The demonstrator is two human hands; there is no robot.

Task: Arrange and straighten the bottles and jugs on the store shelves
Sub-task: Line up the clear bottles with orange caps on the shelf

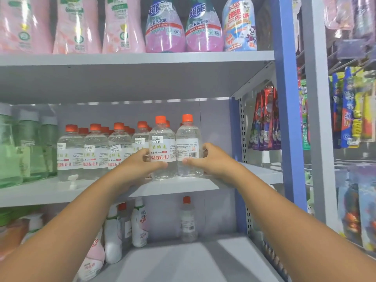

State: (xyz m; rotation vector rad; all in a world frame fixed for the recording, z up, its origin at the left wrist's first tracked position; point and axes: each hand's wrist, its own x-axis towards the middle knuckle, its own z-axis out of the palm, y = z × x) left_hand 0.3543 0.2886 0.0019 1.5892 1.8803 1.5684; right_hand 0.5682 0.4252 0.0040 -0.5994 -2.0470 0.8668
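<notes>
Several clear bottles with orange caps stand in rows on the middle shelf (183, 187). My left hand (142, 162) grips one clear bottle (162, 143) at the front of the row, its label facing me. My right hand (205, 157) grips the neighbouring clear bottle (188, 139) at the right end, whose barcode side faces me. Both bottles stand upright at the shelf's front edge, side by side and touching.
Green bottles (24, 151) stand at the shelf's left. Pink and blue detergent bottles (164, 27) fill the top shelf. The lower shelf holds white bottles (139, 222) and one clear bottle (188, 220). A blue upright (289, 119) bounds the right side; hanging packets (264, 123) lie beyond.
</notes>
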